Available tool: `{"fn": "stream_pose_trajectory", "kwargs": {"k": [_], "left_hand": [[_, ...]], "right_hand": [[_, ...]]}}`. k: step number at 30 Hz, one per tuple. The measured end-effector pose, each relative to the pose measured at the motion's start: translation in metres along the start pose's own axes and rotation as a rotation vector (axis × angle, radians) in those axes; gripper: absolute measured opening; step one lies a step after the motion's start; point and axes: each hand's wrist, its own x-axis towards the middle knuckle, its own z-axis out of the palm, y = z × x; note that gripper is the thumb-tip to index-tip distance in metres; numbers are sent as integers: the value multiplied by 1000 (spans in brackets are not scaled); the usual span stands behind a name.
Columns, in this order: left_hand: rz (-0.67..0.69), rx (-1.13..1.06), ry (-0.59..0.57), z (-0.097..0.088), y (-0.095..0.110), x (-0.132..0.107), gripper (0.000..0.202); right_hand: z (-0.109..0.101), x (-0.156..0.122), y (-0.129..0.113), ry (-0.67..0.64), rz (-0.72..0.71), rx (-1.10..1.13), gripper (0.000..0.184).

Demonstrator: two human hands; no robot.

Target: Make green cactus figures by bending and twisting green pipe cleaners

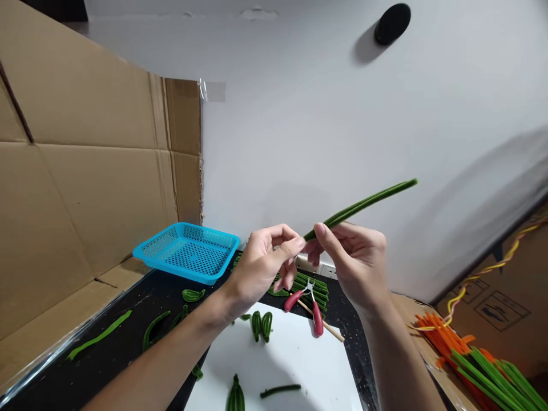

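Note:
Dark green pipe cleaners [370, 201], bunched side by side, slant up to the right between my hands. My left hand [274, 254] pinches their lower left end between thumb and fingers. Just beside it, my right hand [353, 251] grips the bunch with its thumb on top, the long free end sticking out past it. Below my hands lie pliers with red handles [317, 318] and a thin wooden stick [334, 332]. On the white board [274, 359] rest looped green pieces [262, 326], a ribbed green piece [235, 395] and a short green length [280, 390].
A blue perforated basket [186, 268] stands at the back left beside cardboard panels [103, 188]. Green pipe cleaners [319, 291] lie behind the board. A light green strip [100, 335] lies on the black table at left. Orange [445, 337] and bright green stems [496, 377] are at right.

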Motion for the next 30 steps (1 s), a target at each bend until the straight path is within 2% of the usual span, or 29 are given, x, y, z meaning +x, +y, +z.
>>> {"fn": "stream_pose_trajectory", "kwargs": {"k": [9, 19, 25, 30], "left_hand": [[52, -25, -8, -3, 0, -2, 16], [84, 13, -27, 0, -2, -2, 21], [177, 182, -10, -1, -3, -5, 24], [211, 496, 73, 1, 3, -9, 20]], "right_hand": [[-1, 1, 3, 26, 15, 155, 37], [1, 1, -6, 20, 26, 69, 39], [1, -1, -8, 41, 27, 22, 35], [3, -2, -9, 34, 64, -48, 38]]}}
